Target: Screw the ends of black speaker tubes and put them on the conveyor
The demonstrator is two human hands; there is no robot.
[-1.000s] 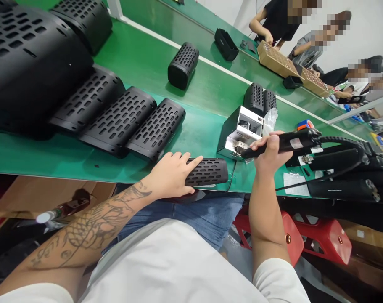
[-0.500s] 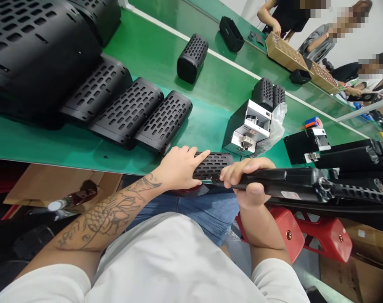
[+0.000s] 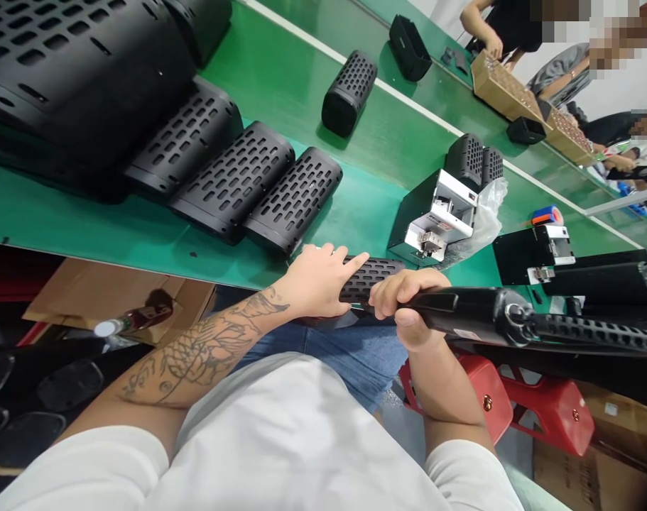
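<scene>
A black slotted speaker-like housing lies at the near edge of the green bench. My left hand grips its left end, with fingers across the top and thumb along the near side. My right hand is wrapped around a black electric screwdriver, whose ribbed cord sleeve points right. The screwdriver's front end is at the housing's near side; its tip is hidden by my right hand. Just behind the hands stands a black-and-white screw feeder.
Several slotted housings, one of them, line the bench on the left; another housing stands farther back. A second feeder and an orange-blue tape roll are at right. Red stools stand below. Co-workers are across the bench.
My view has shifted, so the bench items appear farther right. The screwdriver's rear has swung slightly toward me, and my right hand sits a little closer to my left hand.
</scene>
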